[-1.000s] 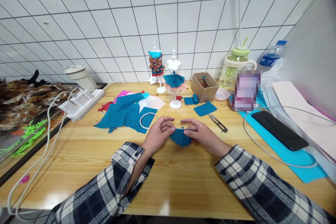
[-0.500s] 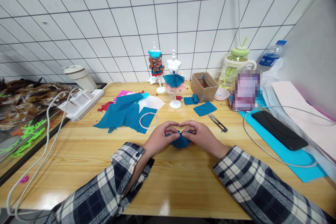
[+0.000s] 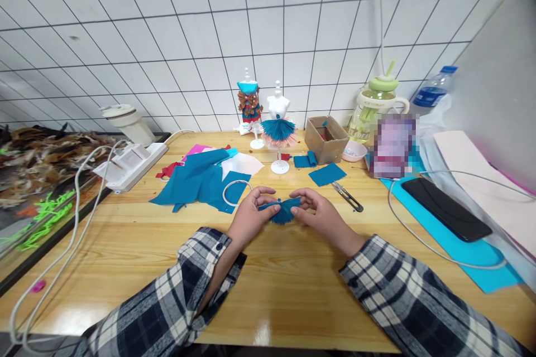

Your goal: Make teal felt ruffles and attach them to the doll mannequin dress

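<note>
Head view: holds pleated blue piece (image 3: 283, 214) by opposite ends, pinched in fingers of left hand (image 3: 250, 216) and right hand (image 3: 325, 215), above bench (image 3: 288, 295), between near and far edges. Includes, toward far edge, white dress form (image 3: 278, 105).

A teal-blue pleated piece (image 3: 283, 214) is held in both hands (image 3: 250, 215) (image 3: 324, 216) over the desk (image 3: 285, 284), fanned out, its pleats gathered toward a small tuft at the far side, its jagged, curved edge facing the near side.
</note>
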